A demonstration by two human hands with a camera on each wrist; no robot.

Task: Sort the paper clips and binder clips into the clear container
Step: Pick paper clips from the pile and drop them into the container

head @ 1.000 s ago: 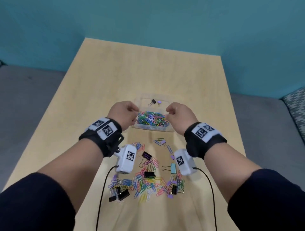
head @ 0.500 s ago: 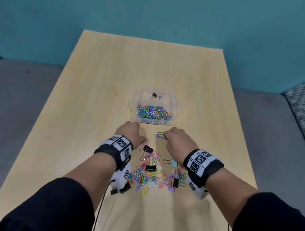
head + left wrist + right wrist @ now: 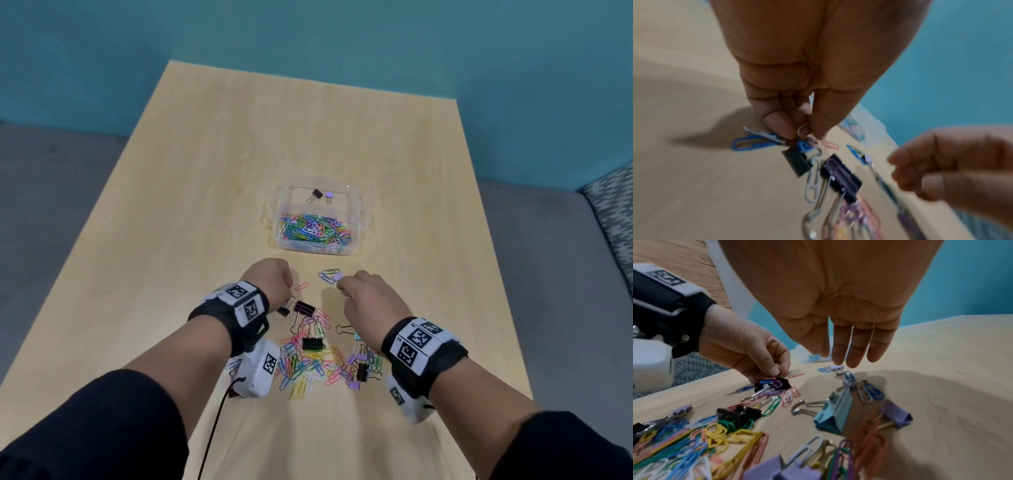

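Observation:
The clear container (image 3: 357, 209) stands mid-table, with many coloured paper clips in its near part and two small binder clips in its far part. Between it and me lies a loose pile of paper clips (image 3: 310, 365) and black binder clips (image 3: 305, 308). My left hand (image 3: 803, 133) is down at the pile's far left edge, thumb and fingertips pinching a pale paper clip (image 3: 803, 129) beside a black binder clip (image 3: 797, 160). My right hand (image 3: 846, 360) hovers with straight fingers just over a small lilac binder clip (image 3: 836, 368) and holds nothing.
A teal binder clip (image 3: 836, 412) and lilac binder clips (image 3: 898, 415) lie under my right wrist. A pink paper clip (image 3: 302, 286) lies alone between the hands. The wooden table (image 3: 205, 171) ends at a teal wall; grey floor lies on both sides.
Both hands have come back from over the container to the near pile. The left hand has dropped onto the clips and pinched one; the right now hovers by the lilac clip.

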